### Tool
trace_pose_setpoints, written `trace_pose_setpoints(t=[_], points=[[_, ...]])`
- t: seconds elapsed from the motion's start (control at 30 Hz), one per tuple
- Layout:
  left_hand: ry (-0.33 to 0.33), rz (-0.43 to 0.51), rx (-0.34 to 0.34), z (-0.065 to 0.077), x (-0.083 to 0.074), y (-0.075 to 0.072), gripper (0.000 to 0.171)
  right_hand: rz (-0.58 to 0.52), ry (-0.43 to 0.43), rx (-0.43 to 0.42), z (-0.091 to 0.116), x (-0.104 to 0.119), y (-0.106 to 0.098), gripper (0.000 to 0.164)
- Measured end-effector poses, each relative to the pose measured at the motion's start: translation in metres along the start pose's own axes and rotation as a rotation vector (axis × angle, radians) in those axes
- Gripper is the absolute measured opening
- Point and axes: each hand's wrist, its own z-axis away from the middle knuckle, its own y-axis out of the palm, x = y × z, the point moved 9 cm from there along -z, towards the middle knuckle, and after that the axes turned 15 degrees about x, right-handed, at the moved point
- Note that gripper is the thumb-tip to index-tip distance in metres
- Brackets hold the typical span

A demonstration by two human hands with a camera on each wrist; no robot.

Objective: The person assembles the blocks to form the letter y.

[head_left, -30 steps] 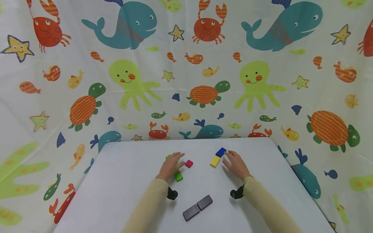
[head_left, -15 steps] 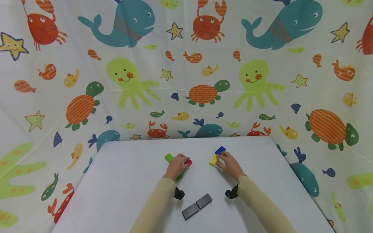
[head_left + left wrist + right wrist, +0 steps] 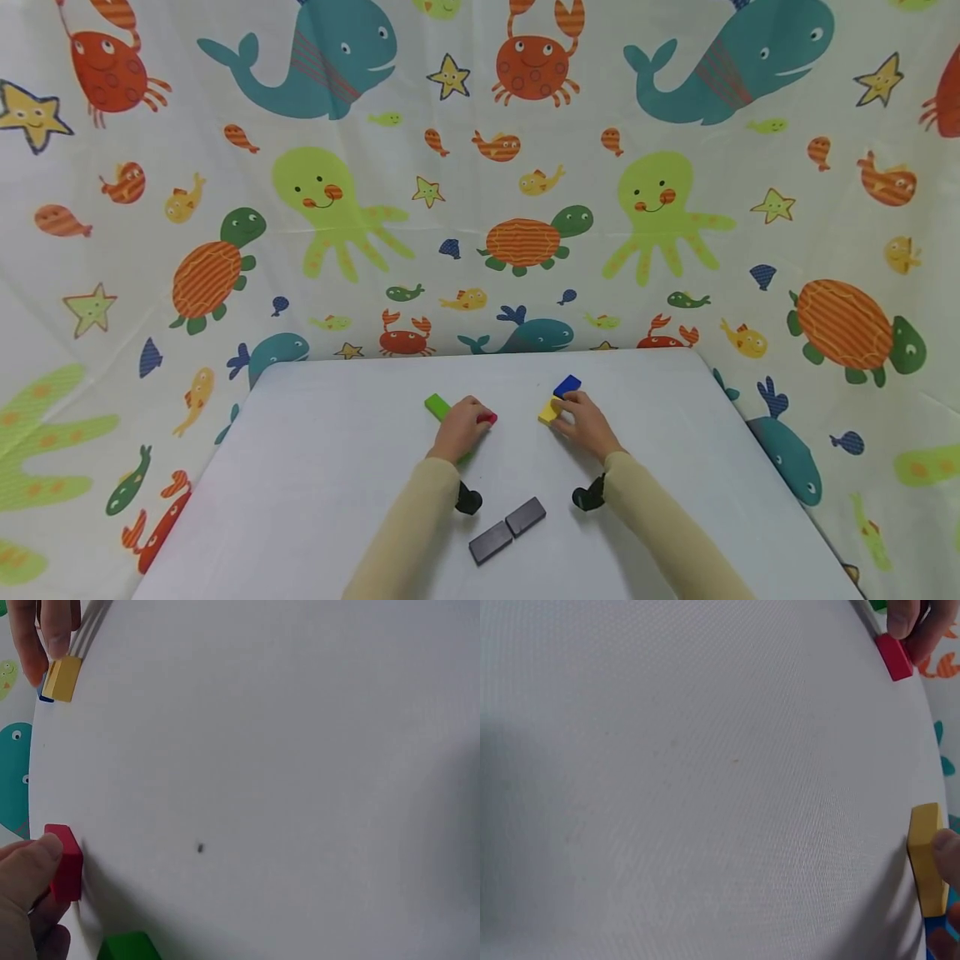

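Observation:
My left hand (image 3: 459,429) pinches a small red block (image 3: 69,862) between thumb and fingers, seen best in the left wrist view. Behind and partly under that hand lie green blocks (image 3: 437,406), mostly covered in the head view. To the right, my right hand (image 3: 587,425) grips a yellow block (image 3: 926,862), with the thumb against its side in the right wrist view. A blue block (image 3: 567,385) touches the yellow one's far end, close to the right fingers. Both held blocks appear to be at table level.
Two dark grey blocks (image 3: 491,543) lie end to end on the white table (image 3: 315,483), nearer to me than the hands. A curtain (image 3: 450,108) printed with sea animals hangs behind the table's far edge. Dark wrist cameras (image 3: 469,500) sit under both sleeves.
My left hand has moved right from above the green blocks and taken hold of the red block. The right hand has shifted left and its fingers have closed on the yellow block.

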Motion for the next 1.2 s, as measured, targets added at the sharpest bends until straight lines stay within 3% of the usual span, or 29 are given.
trace_pose_setpoints(t=[0.4, 0.63, 0.87, 1.03, 1.2], points=[[0.017, 0.031, 0.047, -0.009, -0.015, 0.007, 0.016, -0.035, 0.006, 0.000, -0.002, 0.009, 0.003, 0.037], [-0.008, 0.123, 0.085, -0.012, -0.021, 0.014, 0.014, -0.063, 0.040, -0.003, -0.004, 0.006, 0.003, 0.038], [0.030, 0.134, 0.059, -0.012, -0.030, 0.014, 0.016, -0.124, 0.102, -0.026, -0.005, -0.005, 0.000, 0.039], [-0.001, 0.147, 0.093, -0.014, -0.032, 0.019, 0.019, -0.152, 0.147, -0.044, -0.002, -0.016, -0.007, 0.040], [0.021, 0.131, 0.101, -0.015, -0.037, 0.022, 0.017, -0.166, 0.186, -0.055, 0.000, -0.024, -0.014, 0.039]])
